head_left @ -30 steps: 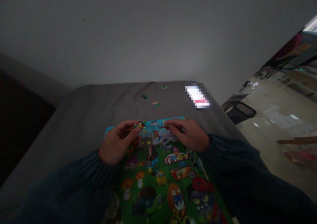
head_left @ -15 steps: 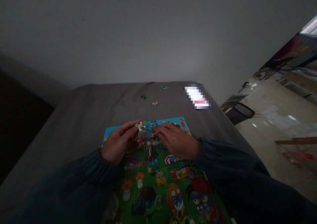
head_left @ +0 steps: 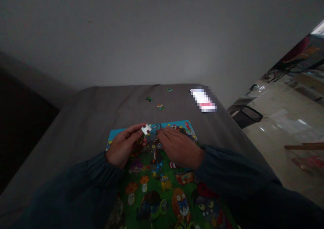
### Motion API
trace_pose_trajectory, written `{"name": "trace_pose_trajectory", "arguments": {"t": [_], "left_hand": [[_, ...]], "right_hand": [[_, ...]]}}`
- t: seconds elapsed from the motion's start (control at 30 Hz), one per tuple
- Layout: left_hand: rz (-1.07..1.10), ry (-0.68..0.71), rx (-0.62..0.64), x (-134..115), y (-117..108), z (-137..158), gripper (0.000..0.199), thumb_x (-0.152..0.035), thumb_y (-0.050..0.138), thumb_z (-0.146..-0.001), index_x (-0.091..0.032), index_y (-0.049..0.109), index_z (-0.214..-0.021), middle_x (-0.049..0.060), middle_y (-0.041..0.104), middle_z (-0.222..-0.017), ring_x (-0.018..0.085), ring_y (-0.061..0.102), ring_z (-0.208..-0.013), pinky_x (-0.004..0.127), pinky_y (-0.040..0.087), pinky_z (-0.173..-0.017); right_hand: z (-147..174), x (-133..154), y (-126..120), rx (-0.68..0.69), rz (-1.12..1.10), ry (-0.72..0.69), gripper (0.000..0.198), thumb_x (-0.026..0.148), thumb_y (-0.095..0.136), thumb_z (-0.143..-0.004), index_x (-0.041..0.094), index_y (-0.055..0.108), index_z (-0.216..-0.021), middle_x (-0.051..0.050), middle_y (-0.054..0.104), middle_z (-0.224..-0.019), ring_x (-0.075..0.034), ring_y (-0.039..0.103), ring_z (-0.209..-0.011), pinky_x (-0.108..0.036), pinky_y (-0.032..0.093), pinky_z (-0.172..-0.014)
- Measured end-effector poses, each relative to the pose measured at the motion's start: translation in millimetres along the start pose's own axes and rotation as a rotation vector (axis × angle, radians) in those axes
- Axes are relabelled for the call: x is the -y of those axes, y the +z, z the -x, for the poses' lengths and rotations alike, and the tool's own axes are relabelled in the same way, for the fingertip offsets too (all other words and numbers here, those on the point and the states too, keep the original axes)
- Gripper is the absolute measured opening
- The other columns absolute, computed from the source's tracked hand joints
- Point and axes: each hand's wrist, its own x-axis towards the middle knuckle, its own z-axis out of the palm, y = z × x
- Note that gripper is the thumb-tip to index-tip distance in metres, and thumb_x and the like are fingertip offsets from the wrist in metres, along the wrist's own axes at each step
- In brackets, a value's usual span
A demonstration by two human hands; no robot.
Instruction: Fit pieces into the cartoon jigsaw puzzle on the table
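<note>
Left hand (head_left: 124, 147) pinches a puzzle piece (head_left: 146, 130) at the puzzle's (head_left: 162, 175) 12 o'clock edge. Right hand (head_left: 181, 147) lies flat, fingers together, pressing the puzzle just beside it. Piece looks light, thin, stiff card; best gripped by its edges.

Left hand (head_left: 124, 146) fingertips pinched, right hand (head_left: 181, 147) flat, palm down, fingers extended
</note>
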Motion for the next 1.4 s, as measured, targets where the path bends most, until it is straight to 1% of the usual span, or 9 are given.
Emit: {"name": "trace_pose_trajectory", "arguments": {"t": [0.13,0.33,0.57,0.73,0.9,1.07,1.17,1.23,1.4], "left_hand": [[0.001,-0.004,0.008,0.9,-0.7,0.2,0.051,-0.03,0.078,-0.063,-0.015,0.065,-0.11,-0.001,0.063,-0.064,0.01,0.057,-0.058,0.018,0.046,-0.053],[0.005,-0.011,-0.013,1.5,-0.9,-1.1,0.051,-0.027,0.077,-0.062,-0.014,0.065,-0.11,0.0,0.063,-0.062,0.01,0.057,-0.057,0.019,0.047,-0.054],[0.003,-0.015,-0.016,-0.6,1.5,-0.1,0.053,-0.025,0.077,-0.06,-0.012,0.066,-0.11,0.0,0.064,-0.063,0.01,0.058,-0.059,0.019,0.048,-0.055],[0.007,-0.011,0.004,-0.3,0.1,-0.6,0.053,-0.027,0.08,-0.057,-0.013,0.067,-0.107,0.001,0.065,-0.067,0.01,0.058,-0.06,0.018,0.05,-0.056],[0.003,0.002,0.01,0.3,0.0,-1.2,0.051,-0.029,0.081,-0.056,-0.015,0.069,-0.104,-0.001,0.065,-0.067,0.01,0.058,-0.061,0.018,0.05,-0.056],[0.008,0.004,-0.006,-1.0,0.7,0.2,0.048,-0.027,0.08,-0.057,-0.014,0.069,-0.102,-0.001,0.065,-0.067,0.01,0.059,-0.06,0.019,0.05,-0.055],[0.014,0.009,-0.001,-0.8,0.5,0.5,0.047,-0.026,0.08,-0.057,-0.014,0.069,-0.102,0.0,0.065,-0.069,0.01,0.059,-0.06,0.019,0.049,-0.055],[0.016,0.015,0.006,-0.5,0.5,0.7,0.047,-0.026,0.08,-0.058,-0.014,0.069,-0.101,0.0,0.065,-0.069,0.01,0.059,-0.06,0.019,0.05,-0.055],[0.0,0.003,-0.005,-1.0,0.5,1.8,0.046,-0.027,0.079,-0.059,-0.015,0.069,-0.102,0.0,0.066,-0.07,0.01,0.06,-0.061,0.02,0.051,-0.057]], "right_hand": [[-0.1,-0.3,4.3,-0.049,0.086,-0.055,0.024,0.01,0.034,-0.095,0.009,0.056,-0.104,-0.014,0.058,-0.111,-0.026,0.045,-0.121,-0.04,0.032,-0.111],[-2.5,-2.9,7.1,-0.051,0.083,-0.075,0.016,0.012,0.041,-0.094,0.009,0.056,-0.098,-0.012,0.059,-0.106,-0.022,0.053,-0.107,-0.037,0.041,-0.104],[0.8,-2.8,10.3,-0.1,0.086,-0.068,0.021,0.012,0.039,-0.095,0.007,0.058,-0.102,-0.016,0.059,-0.118,-0.024,0.052,-0.116,-0.04,0.041,-0.106],[1.7,-3.1,12.5,-0.079,0.098,-0.071,0.027,0.013,0.034,-0.096,0.006,0.057,-0.108,-0.018,0.056,-0.127,-0.027,0.04,-0.132,-0.044,0.033,-0.114],[0.0,-6.5,12.7,-0.061,0.074,-0.077,0.024,0.014,0.037,-0.096,0.006,0.057,-0.106,-0.018,0.055,-0.128,-0.025,0.047,-0.126,-0.04,0.034,-0.113],[-0.4,-5.9,9.1,-0.061,0.094,-0.045,0.023,0.016,0.038,-0.096,0.008,0.058,-0.103,-0.015,0.056,-0.126,-0.026,0.05,-0.12,-0.042,0.042,-0.105],[-0.4,-5.8,9.8,-0.086,0.113,-0.079,0.024,0.017,0.038,-0.097,0.008,0.058,-0.105,-0.015,0.054,-0.131,-0.028,0.042,-0.129,-0.045,0.035,-0.11],[-0.5,-6.3,11.6,-0.091,0.097,-0.122,0.026,0.018,0.037,-0.097,0.008,0.058,-0.108,-0.014,0.053,-0.134,-0.026,0.039,-0.133,-0.044,0.031,-0.114],[-0.2,-7.2,13.8,-0.092,0.041,-0.114,0.027,0.016,0.039,-0.096,0.004,0.058,-0.111,-0.016,0.055,-0.131,-0.024,0.047,-0.126,-0.039,0.035,-0.112]]}}
